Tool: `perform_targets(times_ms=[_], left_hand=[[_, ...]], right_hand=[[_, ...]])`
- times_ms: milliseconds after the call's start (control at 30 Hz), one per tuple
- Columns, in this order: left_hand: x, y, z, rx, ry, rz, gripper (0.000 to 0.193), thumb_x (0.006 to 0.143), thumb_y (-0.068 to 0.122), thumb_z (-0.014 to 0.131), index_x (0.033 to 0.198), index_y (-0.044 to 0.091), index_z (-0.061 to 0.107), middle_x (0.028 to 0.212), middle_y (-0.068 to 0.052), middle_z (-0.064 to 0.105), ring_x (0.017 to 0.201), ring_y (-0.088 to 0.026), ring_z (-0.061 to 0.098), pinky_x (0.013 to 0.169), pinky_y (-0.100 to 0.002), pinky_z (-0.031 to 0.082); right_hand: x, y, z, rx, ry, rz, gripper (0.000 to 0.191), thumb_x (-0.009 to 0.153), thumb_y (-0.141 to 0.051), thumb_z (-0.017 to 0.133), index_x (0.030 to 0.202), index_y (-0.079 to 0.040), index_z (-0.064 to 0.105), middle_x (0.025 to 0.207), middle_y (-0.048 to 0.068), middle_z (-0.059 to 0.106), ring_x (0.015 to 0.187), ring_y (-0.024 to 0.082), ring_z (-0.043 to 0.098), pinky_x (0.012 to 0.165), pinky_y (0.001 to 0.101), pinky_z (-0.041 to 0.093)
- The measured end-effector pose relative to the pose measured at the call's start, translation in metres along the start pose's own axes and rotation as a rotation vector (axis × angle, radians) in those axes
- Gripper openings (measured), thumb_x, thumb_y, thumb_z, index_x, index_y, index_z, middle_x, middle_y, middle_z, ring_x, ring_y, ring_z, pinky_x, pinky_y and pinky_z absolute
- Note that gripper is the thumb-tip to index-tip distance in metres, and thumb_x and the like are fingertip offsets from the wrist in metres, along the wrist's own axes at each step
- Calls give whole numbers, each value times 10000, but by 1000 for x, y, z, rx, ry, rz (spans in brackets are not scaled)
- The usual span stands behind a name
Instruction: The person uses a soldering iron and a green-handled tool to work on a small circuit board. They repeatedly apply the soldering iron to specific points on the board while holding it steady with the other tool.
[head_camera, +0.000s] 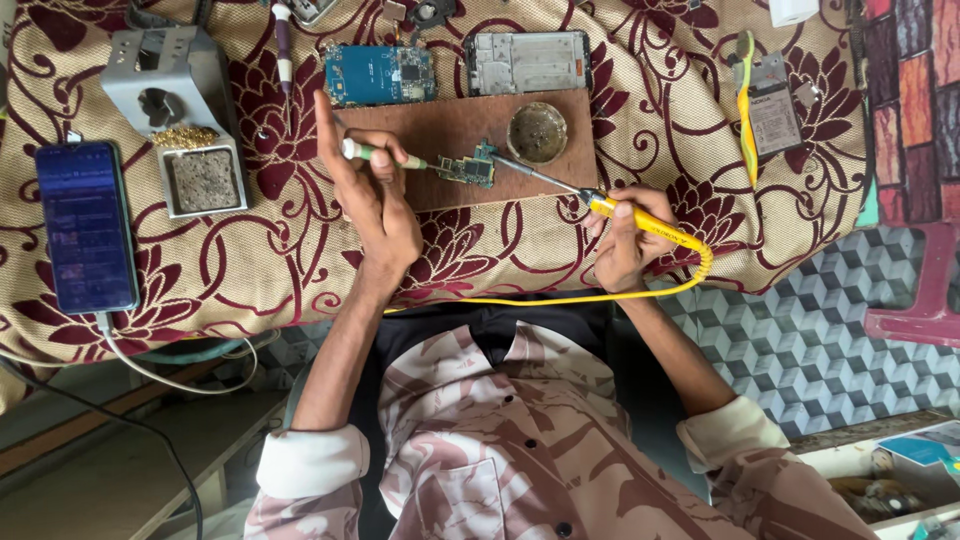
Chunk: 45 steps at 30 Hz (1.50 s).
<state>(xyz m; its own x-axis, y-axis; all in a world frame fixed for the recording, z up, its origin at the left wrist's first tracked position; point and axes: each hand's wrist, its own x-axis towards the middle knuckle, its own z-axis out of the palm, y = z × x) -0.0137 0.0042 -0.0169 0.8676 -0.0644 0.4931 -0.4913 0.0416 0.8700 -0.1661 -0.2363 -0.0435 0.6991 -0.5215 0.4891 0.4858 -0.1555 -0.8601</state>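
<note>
Yellow soldering iron, maroon-floral cloth

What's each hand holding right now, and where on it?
The right hand grips the soldering iron by its yellow handle. The left hand holds a green-handled tool by the handle, its tip at the small circuit board.
</note>
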Motion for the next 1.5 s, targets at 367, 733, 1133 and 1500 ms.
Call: perform_targets(times_ms=[367,733,1133,1500], left_hand=[[3,6,1,64,-42,37,546,1233,78,372,1685,90,66,1006,-68,637,685,-77,556,586,-212,500],[3,8,3,62,-33,54,503,1250,122,367,1654,96,68,1007,-74,630,682,-75,547,599,-209,509],[4,7,3,93,-36,50,540,1242,229,369,1670,89,71,988,-65,631,731,-76,576,642,-222,525],[5,6,3,91,-16,89,542,1247,283,352,1691,116,92,953,-57,633,737,-82,583,599,-216,501]], right_hand=[[-3,-1,-6,1,1,29,189,1099,-160,573,1061,19,524,913,106,589,625,155,596,560,272,492],[-6,-10,-2,-19,-84,17,266,1113,-234,568,1100,28,526,837,117,604,643,177,601,570,262,513],[-2,-11,-1,28,37,25,266,1098,-240,582,1016,10,538,848,90,570,561,111,529,502,231,455],[-1,-14,0,38,108,82,263,1102,-244,559,1036,5,505,852,110,557,598,151,542,508,246,439]])
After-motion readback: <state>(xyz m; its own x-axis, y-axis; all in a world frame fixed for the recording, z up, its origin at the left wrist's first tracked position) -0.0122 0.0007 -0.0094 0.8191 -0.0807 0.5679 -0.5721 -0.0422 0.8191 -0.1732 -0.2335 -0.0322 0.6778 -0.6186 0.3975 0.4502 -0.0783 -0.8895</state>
